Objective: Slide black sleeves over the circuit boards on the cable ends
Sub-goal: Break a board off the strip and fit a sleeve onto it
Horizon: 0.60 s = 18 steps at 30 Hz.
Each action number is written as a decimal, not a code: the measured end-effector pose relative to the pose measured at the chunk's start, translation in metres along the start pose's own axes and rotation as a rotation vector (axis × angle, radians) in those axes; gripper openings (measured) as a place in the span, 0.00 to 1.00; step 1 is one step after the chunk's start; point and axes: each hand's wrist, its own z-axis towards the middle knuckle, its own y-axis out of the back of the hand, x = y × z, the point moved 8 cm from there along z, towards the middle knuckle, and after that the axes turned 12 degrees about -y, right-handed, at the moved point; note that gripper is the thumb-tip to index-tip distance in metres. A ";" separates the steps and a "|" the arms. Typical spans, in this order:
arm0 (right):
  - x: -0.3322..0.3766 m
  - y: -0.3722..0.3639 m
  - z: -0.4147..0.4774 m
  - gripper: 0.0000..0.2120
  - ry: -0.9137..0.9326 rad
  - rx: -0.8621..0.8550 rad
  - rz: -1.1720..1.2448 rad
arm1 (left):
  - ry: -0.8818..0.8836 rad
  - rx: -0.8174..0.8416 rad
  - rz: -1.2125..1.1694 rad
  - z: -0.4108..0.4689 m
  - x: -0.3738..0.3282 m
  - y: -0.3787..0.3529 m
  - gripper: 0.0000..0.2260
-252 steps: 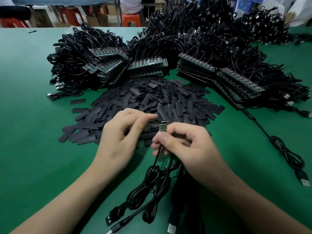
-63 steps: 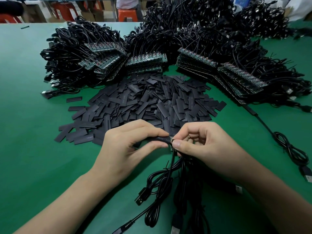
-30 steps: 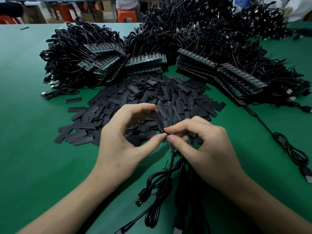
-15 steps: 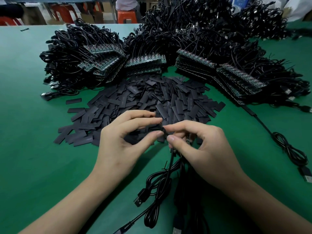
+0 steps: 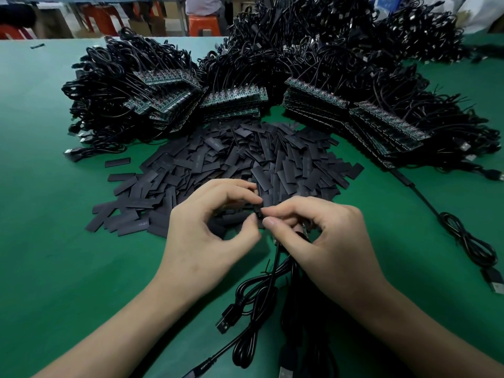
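Pinching hands: the left hand [image 5: 207, 230] and the right hand [image 5: 327, 241] meet fingertip to fingertip over the green table [image 5: 54, 241], at the near edge of the sleeve pile.
Left hand: thumb and forefinger curl into a ring and nip a black sleeve [image 5: 257, 211] at their tips; the other fingers curl behind.
Right hand: palm down, with thumb and forefinger pressed together at the sleeve's near end; the other fingers fold over the end of a cable.
Black sleeve: only a short dark stub shows between the two sets of fingertips, so I cannot tell how far it sits over the board.
Circuit board: a pale sliver [image 5: 303, 231] peeps from under the right hand's curled fingers; the rest is hidden.
Cable [image 5: 274, 268]: runs from under the right hand toward the viewer into a tied coil [image 5: 253, 296], with a USB plug [image 5: 225, 321] lying on the table.
Sleeve pile [image 5: 245, 165]: flat black sleeves heaped loose just beyond the hands; a stray sleeve [image 5: 117, 162] lies apart to the left.
Board stacks [image 5: 234, 100]: fanned rows of green circuit boards ring the pile's far edge, still wired to their leads.
Cable heap [image 5: 313, 50]: tangled black leads piled behind the stacks.
Spare cable [image 5: 469, 241]: coiled on the table, well to the right of the hands.
Orange stool [image 5: 203, 23]: beyond the table's far edge.
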 end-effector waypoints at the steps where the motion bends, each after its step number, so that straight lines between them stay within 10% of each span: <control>1: -0.001 0.001 0.000 0.04 -0.002 -0.011 -0.001 | 0.006 0.016 -0.029 0.000 0.001 -0.001 0.09; 18: 0.015 0.009 -0.001 0.02 0.224 -0.075 -0.252 | -0.078 0.080 0.089 0.003 -0.004 0.003 0.16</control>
